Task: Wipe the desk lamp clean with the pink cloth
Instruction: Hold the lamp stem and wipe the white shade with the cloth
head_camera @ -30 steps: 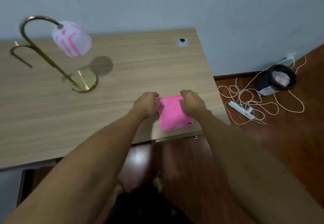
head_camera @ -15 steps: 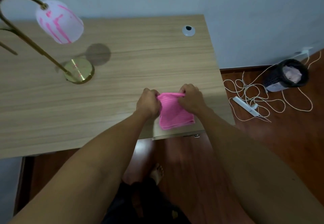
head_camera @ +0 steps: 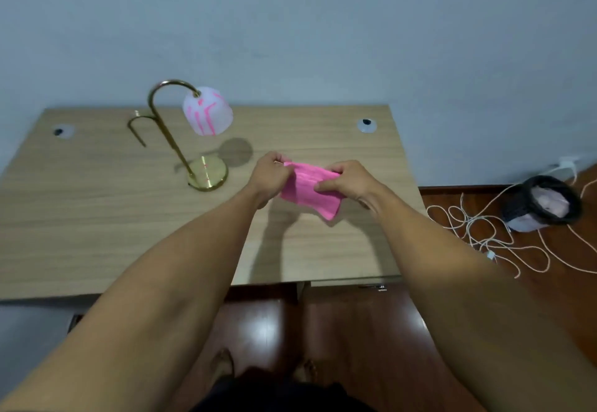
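Observation:
The desk lamp has a curved gold stem (head_camera: pixel 168 134), a round gold base (head_camera: pixel 208 172) and a white shade (head_camera: pixel 207 115) streaked with pink marks. It stands on the wooden desk (head_camera: pixel 97 218), left of my hands. The pink cloth (head_camera: pixel 307 190) is lifted off the desk, stretched between both hands. My left hand (head_camera: pixel 269 174) pinches its left edge and my right hand (head_camera: pixel 347 179) grips its right side. The cloth's lower corner hangs free above the desk.
Two cable grommets (head_camera: pixel 366 125) (head_camera: pixel 61 131) sit near the desk's back edge by the wall. On the floor to the right lie a tangled white cord (head_camera: pixel 478 227) and a dark bin (head_camera: pixel 542 203). My feet show under the desk's front edge.
Both hands have raised the pink cloth off the desk near the front edge and carried it farther in, toward the lamp. The camera view has tilted up and back.

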Motion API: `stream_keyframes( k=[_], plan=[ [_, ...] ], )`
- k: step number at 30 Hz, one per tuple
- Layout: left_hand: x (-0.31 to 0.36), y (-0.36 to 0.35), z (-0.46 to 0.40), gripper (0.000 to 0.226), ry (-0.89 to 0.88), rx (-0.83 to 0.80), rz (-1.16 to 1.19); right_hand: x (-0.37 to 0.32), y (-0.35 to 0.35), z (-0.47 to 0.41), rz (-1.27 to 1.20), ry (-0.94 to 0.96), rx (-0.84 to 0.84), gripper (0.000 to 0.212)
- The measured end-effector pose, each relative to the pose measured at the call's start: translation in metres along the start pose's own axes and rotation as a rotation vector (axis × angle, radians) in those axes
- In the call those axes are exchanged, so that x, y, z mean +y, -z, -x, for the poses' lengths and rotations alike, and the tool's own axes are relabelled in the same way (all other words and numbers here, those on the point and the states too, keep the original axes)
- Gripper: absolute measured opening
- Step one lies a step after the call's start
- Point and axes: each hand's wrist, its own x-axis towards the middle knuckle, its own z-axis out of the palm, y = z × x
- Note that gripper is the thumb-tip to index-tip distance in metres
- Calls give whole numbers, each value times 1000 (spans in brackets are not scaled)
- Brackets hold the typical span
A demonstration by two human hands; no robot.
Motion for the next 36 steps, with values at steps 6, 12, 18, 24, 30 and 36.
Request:
stream_keyframes(
  k=[6,12,18,24,30,36],
  plan=[
    [34,72,5,10,-106,-33,-38,-83,-30,1,74,44,-139,34],
    [34,131,0,7,-140,75,32,-132,-67,-5,39,67,-62,14],
    [17,194,-1,25,-212,386,-195,-145,-87,-19,-79,16,158,9],
    [10,249,-7,22,-318,587,-294,-166,-109,-35,-353,36,427,18],
    [3,286,-31,48,-401,382,-491,-191,-143,-47,-485,154,486,22],
    [9,287,-49,29,-397,248,-441,-213,-176,-68,-456,246,469,36]
  ],
)
